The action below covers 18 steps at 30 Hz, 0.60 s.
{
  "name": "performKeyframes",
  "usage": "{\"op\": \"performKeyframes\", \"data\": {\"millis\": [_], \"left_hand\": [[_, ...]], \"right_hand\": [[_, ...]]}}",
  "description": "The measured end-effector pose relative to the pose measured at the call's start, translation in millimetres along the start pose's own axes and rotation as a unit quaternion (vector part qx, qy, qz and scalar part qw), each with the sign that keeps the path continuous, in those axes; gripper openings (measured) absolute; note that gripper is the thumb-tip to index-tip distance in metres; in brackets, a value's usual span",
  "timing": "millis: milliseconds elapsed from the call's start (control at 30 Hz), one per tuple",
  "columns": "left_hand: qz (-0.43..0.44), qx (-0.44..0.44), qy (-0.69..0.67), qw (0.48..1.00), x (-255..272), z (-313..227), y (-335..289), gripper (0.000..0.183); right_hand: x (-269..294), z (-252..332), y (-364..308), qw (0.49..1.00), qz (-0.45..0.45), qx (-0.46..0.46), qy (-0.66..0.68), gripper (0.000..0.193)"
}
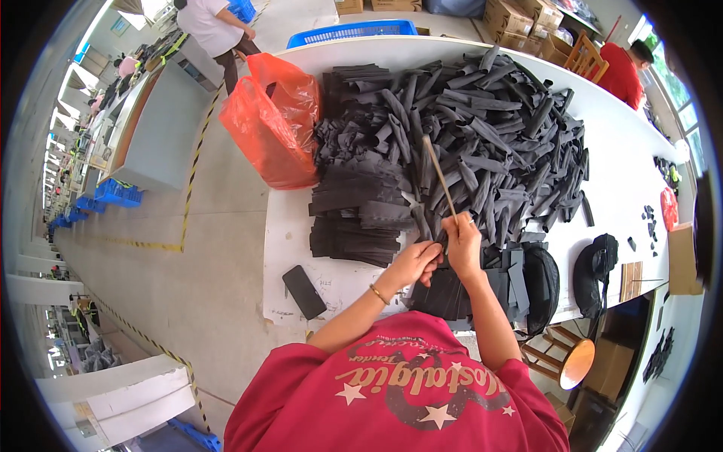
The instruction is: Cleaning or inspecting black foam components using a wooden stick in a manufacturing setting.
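Note:
In my right hand (464, 245) is a thin light-brown stick (440, 175), which points up and away over a big heap of black fabric tubes (489, 128). My left hand (416, 265), with a bracelet at the wrist, is closed beside it, its fingertips on a black fabric piece (443, 242) between the two hands. How that piece sits in the fingers is partly hidden. Flat black strips (354, 239) lie in neat stacks left of the heap. More flat black pieces (439, 292) lie under and near my wrists.
On the white table (285, 248) are a black phone (304, 292), an orange plastic bag (275, 128) and a black pouch (595, 275). A blue basket (350, 32) stands past the far edge. A wooden stool (574, 363) is at the right. Other people are farther off.

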<state>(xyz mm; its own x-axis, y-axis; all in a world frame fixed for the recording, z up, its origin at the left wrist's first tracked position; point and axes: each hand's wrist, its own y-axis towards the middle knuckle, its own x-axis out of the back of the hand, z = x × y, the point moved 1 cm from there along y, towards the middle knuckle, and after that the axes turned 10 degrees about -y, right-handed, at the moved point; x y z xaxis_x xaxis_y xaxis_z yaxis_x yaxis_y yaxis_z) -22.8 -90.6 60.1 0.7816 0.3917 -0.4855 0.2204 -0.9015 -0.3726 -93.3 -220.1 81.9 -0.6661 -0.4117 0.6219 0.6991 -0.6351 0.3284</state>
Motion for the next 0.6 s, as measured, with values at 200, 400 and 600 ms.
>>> {"op": "performKeyframes", "data": {"millis": [200, 400, 600], "left_hand": [[-0.01, -0.012, -0.022, 1.0, -23, 18, -18, 0.029], [-0.221, -0.228, 0.186, 0.93, 16, 37, -21, 0.016], [-0.128, -0.369, 0.277, 0.878, 10, -47, 34, 0.025]], "right_hand": [[19, -28, 47, 0.99, -0.131, -0.047, -0.028, 0.015], [40, -42, 71, 0.953, 0.048, -0.246, 0.172, 0.028], [23, -3, 59, 0.934, 0.18, -0.209, 0.226, 0.026]]}}
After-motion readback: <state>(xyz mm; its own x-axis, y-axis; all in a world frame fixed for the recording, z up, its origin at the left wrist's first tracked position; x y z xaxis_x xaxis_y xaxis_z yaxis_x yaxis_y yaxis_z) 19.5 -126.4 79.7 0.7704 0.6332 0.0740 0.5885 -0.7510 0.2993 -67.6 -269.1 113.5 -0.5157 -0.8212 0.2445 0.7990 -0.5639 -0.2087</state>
